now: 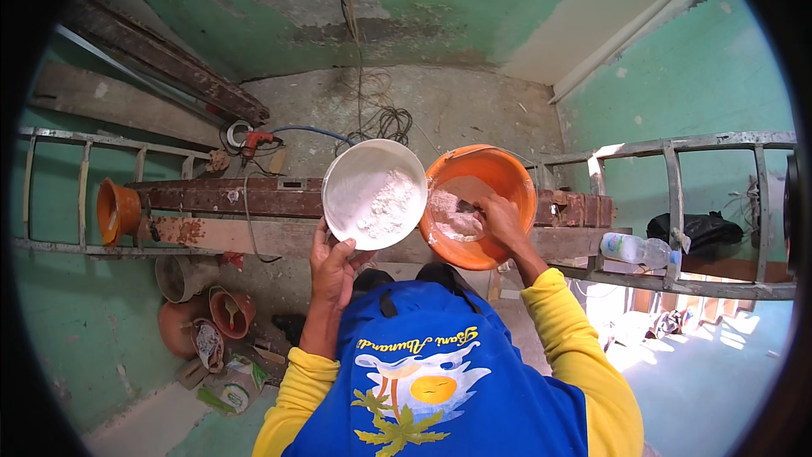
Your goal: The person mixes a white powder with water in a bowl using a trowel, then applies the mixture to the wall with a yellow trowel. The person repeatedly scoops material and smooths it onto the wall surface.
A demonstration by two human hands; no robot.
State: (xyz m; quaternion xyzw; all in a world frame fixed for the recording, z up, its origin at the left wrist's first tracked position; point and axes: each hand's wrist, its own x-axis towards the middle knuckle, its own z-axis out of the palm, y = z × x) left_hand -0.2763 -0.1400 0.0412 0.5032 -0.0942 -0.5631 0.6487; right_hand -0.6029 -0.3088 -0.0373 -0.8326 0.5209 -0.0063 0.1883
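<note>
A round white plastic bowl [375,193] of white powder is gripped at its near rim by the left hand [331,264]. Beside it, an orange plastic bowl [480,203] on a wooden plank [254,235] is entered by the right hand [501,218], closed on a small tool.

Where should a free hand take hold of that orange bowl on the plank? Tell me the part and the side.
Take the orange bowl by its rim on the far right edge, coming from the right. That stretch is bare: the right hand is dipped into the powder at the near side, and the white bowl held by the left hand crowds the left rim. A thumb-inside, fingers-outside grip should suit the thin flared wall.
</note>
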